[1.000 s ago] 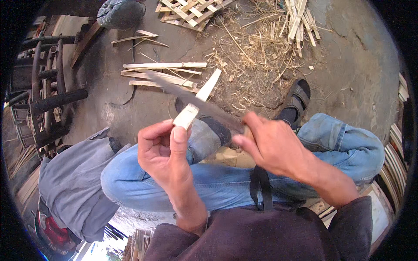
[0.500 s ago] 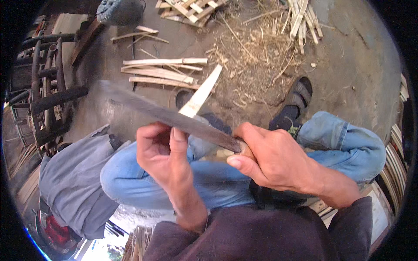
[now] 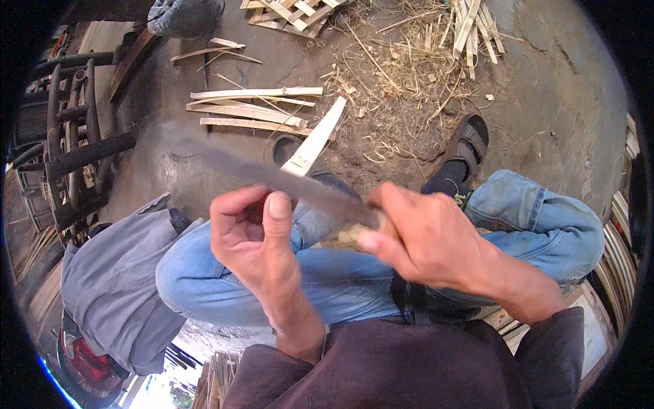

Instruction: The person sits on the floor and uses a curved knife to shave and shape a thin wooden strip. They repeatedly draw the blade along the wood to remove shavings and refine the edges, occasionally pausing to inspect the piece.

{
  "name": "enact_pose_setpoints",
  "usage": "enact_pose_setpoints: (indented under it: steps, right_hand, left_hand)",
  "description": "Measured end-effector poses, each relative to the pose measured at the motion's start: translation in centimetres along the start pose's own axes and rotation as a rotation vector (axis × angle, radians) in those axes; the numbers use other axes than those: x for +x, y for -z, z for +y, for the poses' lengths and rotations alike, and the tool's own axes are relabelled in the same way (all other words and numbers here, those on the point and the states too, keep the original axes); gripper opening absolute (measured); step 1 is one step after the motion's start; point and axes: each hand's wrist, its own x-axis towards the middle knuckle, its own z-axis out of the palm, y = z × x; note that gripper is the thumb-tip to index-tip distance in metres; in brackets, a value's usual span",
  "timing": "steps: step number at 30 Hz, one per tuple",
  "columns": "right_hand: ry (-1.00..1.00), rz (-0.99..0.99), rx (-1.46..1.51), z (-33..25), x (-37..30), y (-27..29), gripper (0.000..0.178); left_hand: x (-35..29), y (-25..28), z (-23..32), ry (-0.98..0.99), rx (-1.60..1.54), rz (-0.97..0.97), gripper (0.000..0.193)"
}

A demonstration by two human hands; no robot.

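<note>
My right hand (image 3: 436, 235) is wrapped round the wooden handle of a long, dark-bladed machete (image 3: 306, 187). The blade is smeared by motion and slants up to the left, across the lower part of a pale bamboo strip (image 3: 319, 136). My left hand (image 3: 255, 225) is closed in a pinch at the near end of that strip, thumb and curled fingers just under the blade. The blade and fingers hide the gripped end itself. Beyond the blade the strip's widening length points up and to the right, away from me.
Several split strips (image 3: 252, 109) lie on the floor ahead, beside a heap of shavings (image 3: 402, 88). A woven lattice (image 3: 293, 15) and a strip bundle (image 3: 470, 31) sit farther off. At left are a dark frame (image 3: 75, 136) and a grey cloth (image 3: 122, 286). My jeans-clad legs are bent below my hands.
The machete blade and my right hand have shifted slightly, with the blade and fingers now more blurred. My left hand and the bamboo strip stay nearly in place.
</note>
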Motion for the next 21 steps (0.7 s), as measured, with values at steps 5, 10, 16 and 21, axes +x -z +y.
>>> enact_pose_setpoints:
  steps: [5,10,16,21]
  right_hand:
    - [0.029,-0.015,0.010,-0.9,-0.1,0.5,0.042]
    - [-0.055,-0.020,0.016,-0.4,0.1,0.1,0.042]
    - [0.025,0.004,-0.030,-0.7,0.3,0.4,0.041]
    - [0.010,0.021,-0.032,0.3,0.6,-0.3,0.042]
  left_hand:
    - [0.2,-0.1,-0.3,-0.017,-0.055,0.002,0.024]
    - [0.1,0.2,-0.3,-0.030,0.004,0.004,0.026]
    - [0.3,0.0,-0.3,-0.030,-0.020,0.001,0.023]
    - [-0.2,0.0,0.3,0.016,0.031,0.017,0.023]
